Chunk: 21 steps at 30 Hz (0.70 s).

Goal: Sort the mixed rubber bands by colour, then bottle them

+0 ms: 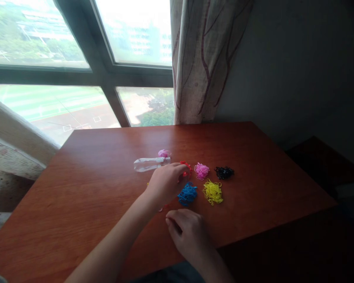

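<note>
Small piles of coloured rubber bands lie on a brown wooden table [106, 204]: red [186, 166], pink [201, 171], black [224, 172], blue [187, 194] and yellow [212, 192]. A clear plastic bottle [149, 164] lies on its side, with a pink bit [164, 153] behind its neck. My left hand [164, 183] reaches over the red pile, fingers curled onto it. My right hand [186, 232] rests on the table near the front edge, below the blue pile, fingers curled under; what they hold is hidden.
A large window [76, 59] fills the left background, with a patterned curtain [203, 59] hanging behind the table's far edge. A dark wall and low dark furniture [321, 165] stand to the right. The table's right front edge drops off near my right hand.
</note>
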Each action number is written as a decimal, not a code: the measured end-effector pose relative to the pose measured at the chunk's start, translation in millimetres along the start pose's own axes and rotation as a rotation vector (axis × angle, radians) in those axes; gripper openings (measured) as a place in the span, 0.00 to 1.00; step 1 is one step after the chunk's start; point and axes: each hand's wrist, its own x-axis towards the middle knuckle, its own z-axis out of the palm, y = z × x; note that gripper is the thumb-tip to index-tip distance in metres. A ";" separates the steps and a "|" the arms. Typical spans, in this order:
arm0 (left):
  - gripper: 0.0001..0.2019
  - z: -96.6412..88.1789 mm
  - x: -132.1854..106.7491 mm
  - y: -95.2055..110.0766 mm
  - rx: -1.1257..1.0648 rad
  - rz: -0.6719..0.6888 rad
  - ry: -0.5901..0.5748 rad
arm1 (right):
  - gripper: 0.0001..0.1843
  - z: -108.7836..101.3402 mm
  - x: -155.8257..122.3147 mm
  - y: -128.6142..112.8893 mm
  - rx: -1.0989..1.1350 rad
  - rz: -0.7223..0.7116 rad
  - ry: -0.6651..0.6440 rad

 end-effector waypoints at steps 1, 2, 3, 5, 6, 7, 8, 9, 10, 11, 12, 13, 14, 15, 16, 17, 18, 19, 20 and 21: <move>0.08 -2.6 -11.0 -4.2 -0.012 -0.007 0.006 | 0.08 0.0 0.1 -0.3 -0.008 -0.001 0.000; 0.07 -4.5 -22.6 -8.7 -0.030 -0.016 0.013 | 0.09 0.1 0.1 -0.5 -0.020 -0.002 0.001; 0.08 -5.8 -34.5 -13.4 -0.079 -0.035 0.038 | 0.09 0.3 0.0 -0.7 -0.035 -0.004 -0.001; 0.08 -6.6 -58.3 -22.9 -0.150 -0.074 0.054 | 0.09 1.0 -0.2 -1.1 -0.066 -0.007 -0.006; 0.08 -6.2 -69.8 -27.5 -0.166 -0.095 0.060 | 0.09 1.3 -0.3 -1.3 -0.081 -0.006 -0.012; 0.08 -5.3 -80.7 -31.8 -0.169 -0.115 0.068 | 0.09 1.6 -0.3 -1.6 -0.093 -0.003 -0.017; 0.08 -4.1 -91.0 -35.6 -0.168 -0.133 0.080 | 0.09 1.7 -0.2 -2.0 -0.104 0.002 -0.020; 0.08 -2.6 -100.4 -38.8 -0.170 -0.148 0.095 | 0.09 1.8 -0.1 -2.4 -0.114 0.008 -0.021; 0.08 -0.9 -108.9 -41.3 -0.175 -0.155 0.112 | 0.09 1.7 0.2 -2.9 -0.122 0.015 -0.020; 0.09 1.0 -116.2 -43.2 -0.183 -0.163 0.127 | 0.09 1.7 0.5 -3.5 -0.128 0.022 -0.020; 0.09 2.9 -122.4 -44.4 -0.192 -0.166 0.138 | 0.09 1.6 0.9 -4.0 -0.132 0.028 -0.018; 0.09 4.9 -127.4 -45.0 -0.202 -0.166 0.148 | 0.09 1.5 1.3 -4.4 -0.134 0.033 -0.018; 0.09 6.7 -131.1 -45.3 -0.208 -0.166 0.158 | 0.09 1.5 1.8 -4.7 -0.136 0.037 -0.017; 0.09 8.4 -133.8 -45.3 -0.214 -0.163 0.169 | 0.09 1.7 2.3 -5.0 -0.138 0.038 -0.015; 0.09 10.0 -135.4 -45.2 -0.218 -0.162 0.180 | 0.09 2.1 2.9 -5.2 -0.141 0.038 -0.013; 0.08 11.4 -136.3 -45.1 -0.220 -0.163 0.191 | 0.09 2.6 3.5 -5.4 -0.145 0.038 -0.009; 0.08 12.6 -136.8 -45.1 -0.219 -0.168 0.199 | 0.09 3.4 4.2 -5.6 -0.152 0.040 -0.005; 0.08 13.6 -137.0 -45.2 -0.216 -0.175 0.203 | 0.09 4.3 4.9 -6.0 -0.161 0.043 -0.001; 0.08 14.5 -137.2 -45.4 -0.212 -0.182 0.203 | 0.09 5.3 5.7 -6.5 -0.169 0.046 0.004; 0.08 15.2 -137.4 -45.6 -0.208 -0.189 0.201 | 0.09 6.4 6.6 -7.1 -0.178 0.051 0.010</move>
